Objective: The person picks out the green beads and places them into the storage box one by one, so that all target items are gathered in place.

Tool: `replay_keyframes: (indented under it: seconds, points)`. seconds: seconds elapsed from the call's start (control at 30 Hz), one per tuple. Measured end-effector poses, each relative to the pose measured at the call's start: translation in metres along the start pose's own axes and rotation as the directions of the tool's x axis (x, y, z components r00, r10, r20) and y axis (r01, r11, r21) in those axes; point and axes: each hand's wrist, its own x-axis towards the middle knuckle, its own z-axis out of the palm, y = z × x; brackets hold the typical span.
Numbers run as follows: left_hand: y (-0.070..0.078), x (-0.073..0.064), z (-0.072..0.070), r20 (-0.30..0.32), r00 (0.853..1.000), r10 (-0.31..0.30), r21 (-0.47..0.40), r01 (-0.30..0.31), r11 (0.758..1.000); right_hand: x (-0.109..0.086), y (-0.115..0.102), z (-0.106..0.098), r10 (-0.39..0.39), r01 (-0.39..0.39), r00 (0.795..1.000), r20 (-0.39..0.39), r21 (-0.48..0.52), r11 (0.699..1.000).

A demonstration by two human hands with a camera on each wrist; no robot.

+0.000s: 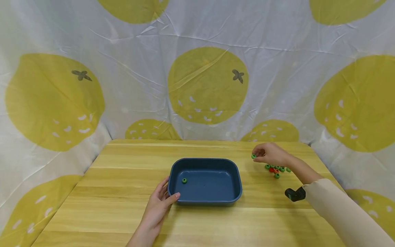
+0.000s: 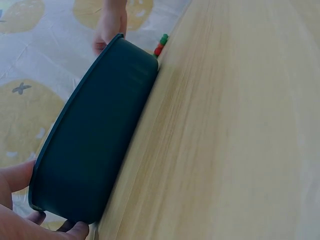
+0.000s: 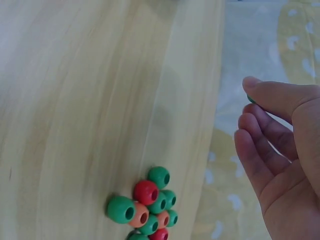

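Nearest, one pale sleeve [image 1: 342, 212] leads to the right hand [image 1: 271, 154], its fingers pinching one green bead [image 1: 253, 156] above the worktop [image 1: 123, 192], while the left hand's [image 1: 155, 206] fingers grip one blue tray [image 1: 210, 188]; only the head view shows another bead [image 1: 184, 180] inside it. Fruit-printed cloth [image 1: 145, 68] hangs around the wood-grained worktop. Right of the tray, the right wrist view reveals a pile [image 3: 154, 201] of at least eleven: seven green, two red, two orange.

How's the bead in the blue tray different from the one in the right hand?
The tray bead rests inside the blue tray; the held bead is pinched by the right hand. The tray bead shows whole; the right hand partly hides the held bead. Both are green.
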Motion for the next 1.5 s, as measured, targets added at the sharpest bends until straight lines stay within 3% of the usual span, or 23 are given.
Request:
replay_keyframes:
  seconds: [0.37,0.9,1.5]
  points:
    - [-0.001,0.0,0.0,-0.006,1.0,-0.001,0.004,0.001,1.0,0.016,-0.024,-0.001,-0.012,0.012,1.0,0.02,-0.002,1.0]
    - [-0.001,0.001,-0.001,-0.007,1.0,-0.002,0.016,0.002,1.0,0.051,-0.059,0.007,-0.135,0.135,0.986,0.099,-0.002,0.991]
    - [0.0,0.003,0.0,-0.015,1.0,-0.019,0.027,0.019,0.999,0.083,-0.077,0.032,-0.26,0.261,0.957,0.127,0.01,0.965]
